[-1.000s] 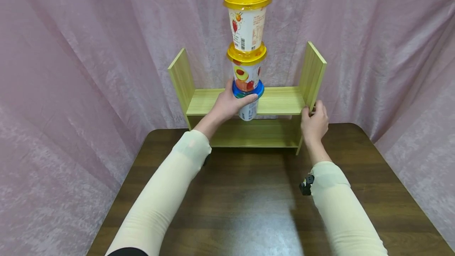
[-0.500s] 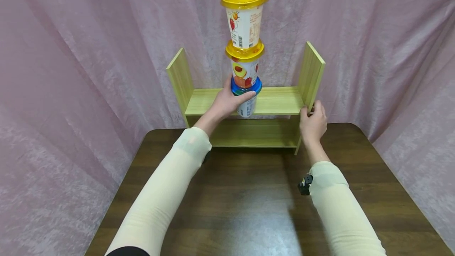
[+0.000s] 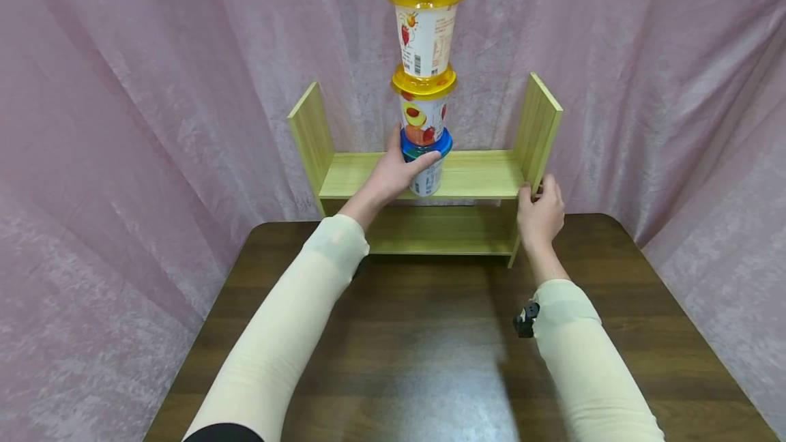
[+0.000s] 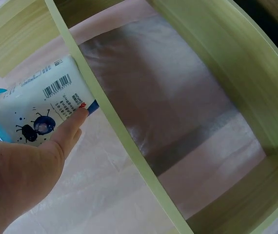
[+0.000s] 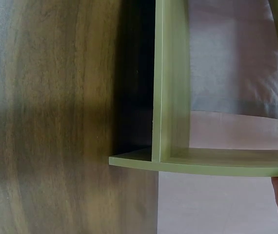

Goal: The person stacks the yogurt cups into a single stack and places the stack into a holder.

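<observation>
A stack of three lidded paper cups rises in the middle of the head view. The bottom cup [image 3: 427,179] is white with a blue lid, the middle cup [image 3: 424,120] has a fruit print and a yellow lid, and the top cup [image 3: 426,39] also wears a yellow lid. My left hand [image 3: 388,176] grips the bottom cup, whose base overlaps the front edge of the upper board in the head view. My right hand [image 3: 542,215] holds the right side panel [image 3: 537,131] of the pale wooden shelf [image 3: 485,174] where the upper board meets it.
The shelf stands at the back of a dark brown wooden table [image 3: 430,333]. Its left side panel [image 3: 313,131] rises above the upper board, and a lower board [image 3: 448,230] runs beneath. A pink curtain [image 3: 153,87] hangs behind.
My left hand has moved the cup stack slightly upward in the head view, with the bottom cup's base nearer the upper board's front edge. My right hand stays at the side panel.
</observation>
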### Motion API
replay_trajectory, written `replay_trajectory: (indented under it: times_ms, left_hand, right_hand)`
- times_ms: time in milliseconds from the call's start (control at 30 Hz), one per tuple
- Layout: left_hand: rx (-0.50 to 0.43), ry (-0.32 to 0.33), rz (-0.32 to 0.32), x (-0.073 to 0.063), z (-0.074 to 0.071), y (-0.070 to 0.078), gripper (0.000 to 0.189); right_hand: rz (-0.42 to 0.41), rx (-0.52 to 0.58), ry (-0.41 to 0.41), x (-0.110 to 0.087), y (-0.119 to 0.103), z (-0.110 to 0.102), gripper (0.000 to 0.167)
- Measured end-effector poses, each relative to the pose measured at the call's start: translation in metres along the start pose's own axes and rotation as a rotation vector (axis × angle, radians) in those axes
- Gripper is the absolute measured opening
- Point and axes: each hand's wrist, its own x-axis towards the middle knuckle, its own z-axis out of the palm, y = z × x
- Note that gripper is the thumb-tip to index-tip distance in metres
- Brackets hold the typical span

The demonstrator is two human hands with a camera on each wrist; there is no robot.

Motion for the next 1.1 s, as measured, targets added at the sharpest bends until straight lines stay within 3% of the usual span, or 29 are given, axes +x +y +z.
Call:
replay_trajectory:
  times_ms: [667,1100]
  left_hand:
    - [-0.029,0.048,0.008,-0.0024,0.0045,-0.0011,0.105]
    - [0.027,0.086,-0.004,-0.0071,0.0087,-0.0062,0.11]
  right_hand:
    - [-0.002,-0.008,-0.009,-0.0023,-0.0016,-0.0057,0.027]
    - [-0.015,-0.007,-0.014,-0.0022,-0.0029,-0.0098,0.026]
